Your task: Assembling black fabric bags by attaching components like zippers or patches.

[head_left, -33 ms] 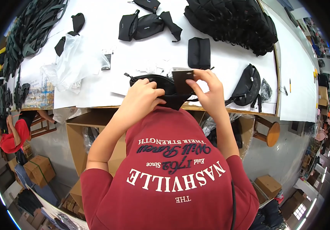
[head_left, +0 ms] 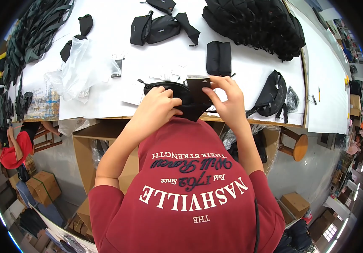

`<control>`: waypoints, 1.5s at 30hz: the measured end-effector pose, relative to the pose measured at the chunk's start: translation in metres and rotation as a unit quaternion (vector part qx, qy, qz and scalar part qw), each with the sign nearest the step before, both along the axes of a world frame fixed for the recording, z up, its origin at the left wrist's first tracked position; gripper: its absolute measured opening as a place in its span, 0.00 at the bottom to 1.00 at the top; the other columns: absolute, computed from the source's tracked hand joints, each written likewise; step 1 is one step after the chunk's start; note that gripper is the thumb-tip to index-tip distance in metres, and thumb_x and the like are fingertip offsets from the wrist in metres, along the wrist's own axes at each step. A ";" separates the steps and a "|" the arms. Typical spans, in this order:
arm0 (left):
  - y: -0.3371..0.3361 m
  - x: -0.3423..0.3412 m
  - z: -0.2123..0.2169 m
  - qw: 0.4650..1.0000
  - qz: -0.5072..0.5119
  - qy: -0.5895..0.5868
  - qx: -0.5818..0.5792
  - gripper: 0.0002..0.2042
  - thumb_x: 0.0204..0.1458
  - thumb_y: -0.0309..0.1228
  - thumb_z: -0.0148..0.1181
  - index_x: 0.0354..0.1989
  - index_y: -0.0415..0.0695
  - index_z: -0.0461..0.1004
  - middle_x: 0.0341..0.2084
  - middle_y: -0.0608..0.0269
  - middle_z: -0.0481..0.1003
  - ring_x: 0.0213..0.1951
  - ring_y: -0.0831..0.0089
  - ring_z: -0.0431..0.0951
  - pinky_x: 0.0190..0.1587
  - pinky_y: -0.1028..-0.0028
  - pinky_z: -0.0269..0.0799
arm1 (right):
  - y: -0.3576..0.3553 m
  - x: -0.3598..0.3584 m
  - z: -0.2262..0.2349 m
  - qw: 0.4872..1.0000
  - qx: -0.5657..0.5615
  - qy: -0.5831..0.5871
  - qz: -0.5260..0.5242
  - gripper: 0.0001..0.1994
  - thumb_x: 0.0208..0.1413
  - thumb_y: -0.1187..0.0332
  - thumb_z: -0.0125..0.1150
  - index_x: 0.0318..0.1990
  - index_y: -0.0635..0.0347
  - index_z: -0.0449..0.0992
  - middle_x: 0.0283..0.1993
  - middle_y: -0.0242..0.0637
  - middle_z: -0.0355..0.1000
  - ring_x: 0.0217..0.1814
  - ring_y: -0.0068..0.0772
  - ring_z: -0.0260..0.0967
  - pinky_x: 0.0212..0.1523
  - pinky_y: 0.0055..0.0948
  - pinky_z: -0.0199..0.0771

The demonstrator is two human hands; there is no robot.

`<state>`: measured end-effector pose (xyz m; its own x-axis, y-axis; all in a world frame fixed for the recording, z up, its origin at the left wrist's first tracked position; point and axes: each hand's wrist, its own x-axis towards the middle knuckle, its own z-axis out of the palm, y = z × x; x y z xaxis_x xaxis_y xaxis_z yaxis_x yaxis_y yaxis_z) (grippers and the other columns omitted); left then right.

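Observation:
At the near edge of the white-covered table, a black zippered bag (head_left: 192,110) is held up against my shirt, with its mouth open toward the far side. My left hand (head_left: 158,105) grips the bag's near rim, fingers curled over it. My right hand (head_left: 228,99) pinches a dark hang tag card (head_left: 199,90) between thumb and fingers, over the right part of the bag's mouth. The card's lower end lies against or inside the bag; which one, I cannot tell. Beyond the bag lie some small white papers (head_left: 164,76).
A black waist bag (head_left: 271,95) lies to the right, a boxy black pouch (head_left: 218,59) farther back. Several black pouches (head_left: 162,30) and a large black bag pile (head_left: 253,27) sit behind. Clear plastic bags (head_left: 80,69) and dark straps (head_left: 38,38) are left. A wooden stool (head_left: 297,147) stands below.
My right hand and the card have shifted slightly to the left. My left hand keeps its hold on the bag.

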<state>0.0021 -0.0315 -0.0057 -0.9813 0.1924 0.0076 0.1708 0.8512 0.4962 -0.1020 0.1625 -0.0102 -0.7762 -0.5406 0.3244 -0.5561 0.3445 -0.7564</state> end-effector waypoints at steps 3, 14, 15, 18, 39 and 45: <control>0.003 -0.001 -0.001 0.999 -0.002 0.007 0.034 0.08 0.41 0.31 0.65 0.28 0.41 0.76 0.34 0.57 0.69 0.39 0.61 0.70 0.44 0.66 0.66 | -0.005 0.004 0.000 0.997 0.071 0.016 0.030 0.11 0.46 0.71 0.66 0.39 0.58 0.77 0.27 0.36 0.71 0.31 0.36 0.66 0.36 0.32 0.66; -0.025 -0.054 -0.059 0.904 0.130 0.102 0.395 0.06 0.51 0.27 0.59 0.35 0.39 0.75 0.37 0.63 0.74 0.46 0.72 0.72 0.51 0.71 0.63 | 0.003 0.006 -0.025 0.963 0.200 -0.107 0.142 0.13 0.53 0.62 0.61 0.41 0.59 0.74 0.30 0.42 0.70 0.36 0.44 0.65 0.40 0.36 0.64; -0.044 -0.070 -0.089 0.875 0.231 0.128 0.406 0.07 0.53 0.29 0.57 0.35 0.38 0.74 0.31 0.63 0.75 0.40 0.74 0.74 0.47 0.75 0.66 | 0.006 0.005 -0.029 0.964 0.199 -0.098 0.148 0.13 0.51 0.61 0.62 0.40 0.59 0.73 0.31 0.42 0.71 0.37 0.44 0.66 0.41 0.36 0.65; -0.097 -0.081 -0.202 0.915 0.383 0.045 0.119 0.17 0.45 0.33 0.65 0.42 0.38 0.71 0.38 0.53 0.73 0.43 0.58 0.72 0.48 0.63 0.67 | 0.010 0.008 -0.027 0.961 0.215 -0.100 0.141 0.13 0.48 0.62 0.65 0.32 0.62 0.73 0.30 0.42 0.72 0.38 0.44 0.67 0.43 0.36 0.65; -0.109 -0.069 -0.163 0.902 0.398 0.022 0.164 0.16 0.42 0.34 0.69 0.34 0.40 0.71 0.20 0.59 0.75 0.26 0.67 0.76 0.30 0.70 0.69 | 0.012 -0.012 -0.036 0.976 0.170 0.106 0.088 0.06 0.41 0.68 0.67 0.26 0.58 0.76 0.33 0.29 0.72 0.41 0.34 0.65 0.45 0.33 0.61; -0.077 -0.076 -0.114 0.879 0.342 0.171 0.286 0.13 0.44 0.33 0.69 0.32 0.38 0.74 0.23 0.60 0.76 0.28 0.72 0.75 0.36 0.75 0.69 | 0.006 -0.015 -0.038 0.970 0.169 0.140 0.100 0.07 0.40 0.68 0.68 0.27 0.58 0.77 0.34 0.29 0.73 0.41 0.33 0.65 0.45 0.32 0.62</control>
